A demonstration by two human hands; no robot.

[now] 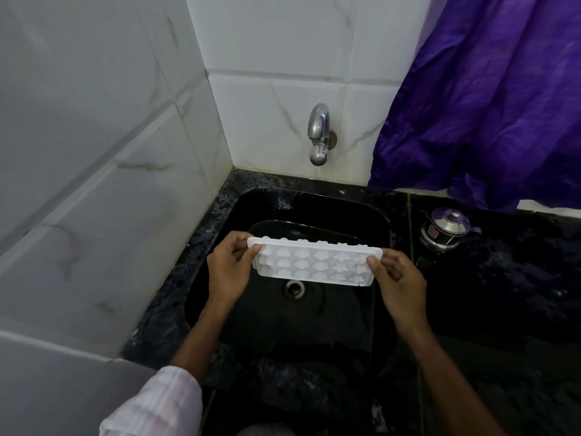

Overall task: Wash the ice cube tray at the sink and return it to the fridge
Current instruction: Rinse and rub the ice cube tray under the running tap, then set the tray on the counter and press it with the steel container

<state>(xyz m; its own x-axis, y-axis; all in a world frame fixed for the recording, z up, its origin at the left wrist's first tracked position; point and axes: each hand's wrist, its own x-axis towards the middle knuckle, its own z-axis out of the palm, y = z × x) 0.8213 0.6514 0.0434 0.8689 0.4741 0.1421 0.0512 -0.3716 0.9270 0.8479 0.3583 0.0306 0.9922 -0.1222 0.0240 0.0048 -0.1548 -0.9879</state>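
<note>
Left hand, right hand fingers clamp ice cube tray ends; drain partly hidden.

Both hands, left and right, grip the white ice cube tray by its ends above the black sink.

View count: we've got one cam only, head-worn, wide-angle.
Position: we stand right at the counter edge, cam above the sink.
Direction: we look fwd and steeply down; tap on the tiled wall sits upper centre, drain near mid-frame.
Closeness: near; both forearms reach in from the bottom edge, tray held mid-frame.
Edges: wall tiles bend at left, purple cloth fills upper right.
Overlap: n/a, we've no 2nd view to share with.
</note>
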